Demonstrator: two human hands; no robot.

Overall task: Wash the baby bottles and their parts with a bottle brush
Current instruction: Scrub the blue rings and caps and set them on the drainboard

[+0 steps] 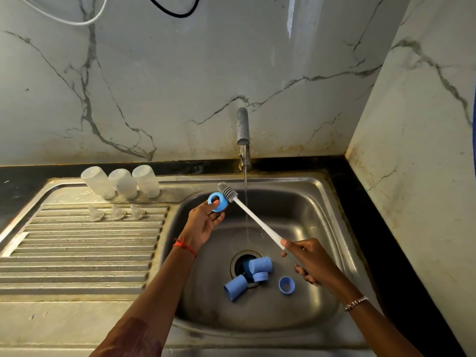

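Observation:
My left hand (203, 222) holds a blue screw ring (217, 201) up over the sink's back left, a fingertip showing through its hole. My right hand (306, 261) grips the white handle of the bottle brush (253, 217); its grey bristle head touches the ring's right edge. Three clear bottles (121, 182) stand upside down on the drainboard, with three clear teats (117, 212) in front of them. In the sink basin lie two blue caps (235, 287), a blue ring (286, 285) and another blue part (260, 276) by the drain.
The tap (243, 130) at the back runs a thin stream of water into the steel sink (319, 222), just right of the brush head. The ribbed drainboard (85, 251) lies left. Marble walls close the back and right, with a black counter strip along them.

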